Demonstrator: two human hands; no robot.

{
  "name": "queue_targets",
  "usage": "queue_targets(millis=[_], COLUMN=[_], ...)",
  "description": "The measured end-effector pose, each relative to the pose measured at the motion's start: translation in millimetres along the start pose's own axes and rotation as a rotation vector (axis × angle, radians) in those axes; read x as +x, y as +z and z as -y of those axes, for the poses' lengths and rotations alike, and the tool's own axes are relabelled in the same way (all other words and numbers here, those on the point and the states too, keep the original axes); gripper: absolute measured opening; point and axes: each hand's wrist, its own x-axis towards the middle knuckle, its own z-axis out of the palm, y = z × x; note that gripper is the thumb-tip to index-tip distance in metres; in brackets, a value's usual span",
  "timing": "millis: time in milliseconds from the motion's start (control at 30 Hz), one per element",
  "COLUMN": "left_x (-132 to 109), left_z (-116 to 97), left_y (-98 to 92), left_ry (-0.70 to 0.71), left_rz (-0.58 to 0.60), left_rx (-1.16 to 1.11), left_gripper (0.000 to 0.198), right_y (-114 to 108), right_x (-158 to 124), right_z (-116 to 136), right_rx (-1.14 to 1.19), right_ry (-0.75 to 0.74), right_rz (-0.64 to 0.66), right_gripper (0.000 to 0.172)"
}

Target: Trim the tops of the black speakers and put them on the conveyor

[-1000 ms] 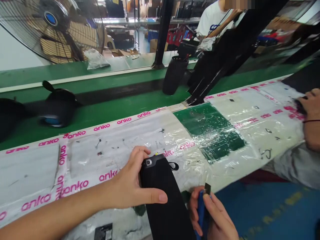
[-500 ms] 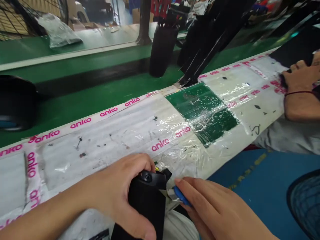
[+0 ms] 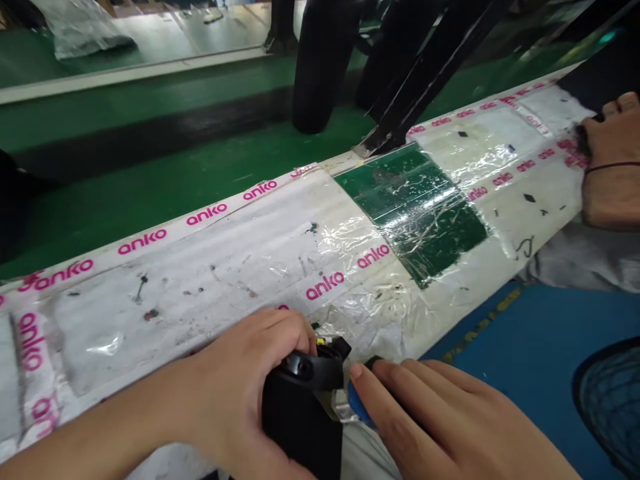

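At the bottom centre, my left hand (image 3: 245, 393) is wrapped round a black part (image 3: 305, 427) with a curved black piece at its top. Small yellow and dark bits show beside that hand's fingertips. My right hand (image 3: 425, 413) is closed round a small blue tool (image 3: 359, 404) at the part's right side. The tool's metal end (image 3: 343, 404) meets the edge of the black part. Both hands are in front of the near edge of a bench (image 3: 190, 300) covered in white sheets and tape with pink lettering.
A green patch (image 3: 415, 210) shows in the bench covering. Beyond lies a green surface (image 3: 150, 147) with dark cylindrical things (image 3: 320, 73) and a slanted black post (image 3: 425, 80). Another person's hand (image 3: 610, 160) rests at the right. A round mesh object (image 3: 610, 400) stands at lower right.
The view has tilted down, and the background sits higher. My hands and the black part have shifted slightly right in the picture, still with the tool against the part.
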Motion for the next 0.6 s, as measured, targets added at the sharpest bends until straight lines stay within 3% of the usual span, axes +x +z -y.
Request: queue_targets(millis=[133, 433, 533, 600], left_x=[-0.3, 1.0, 1.5, 1.9], left_z=[1.1, 1.2, 0.4, -0.2], left_y=[2.4, 1.1, 1.4, 1.9], left_ry=[0.002, -0.048, -0.042, -0.035], left_rz=[-0.004, 0.033, 0.019, 0.013], left_rx=[-0.034, -0.062, -0.062, -0.057], left_gripper=[0.058, 0.059, 0.060, 0.059], right_y=[-6.3, -5.4, -5.4, -3.8], right_x=[10.0, 8.3, 9.0, 8.0], right_z=[-5.4, 0.7, 0.0, -0.6], right_rx=[-0.060, -0.044, -0.068, -0.072], right_ry=[-0.093, -0.053, -0.031, -0.034], right_rz=[0.048, 0.087, 0.016, 0.035], right_gripper=[0.035, 0.038, 0.038, 0.039])
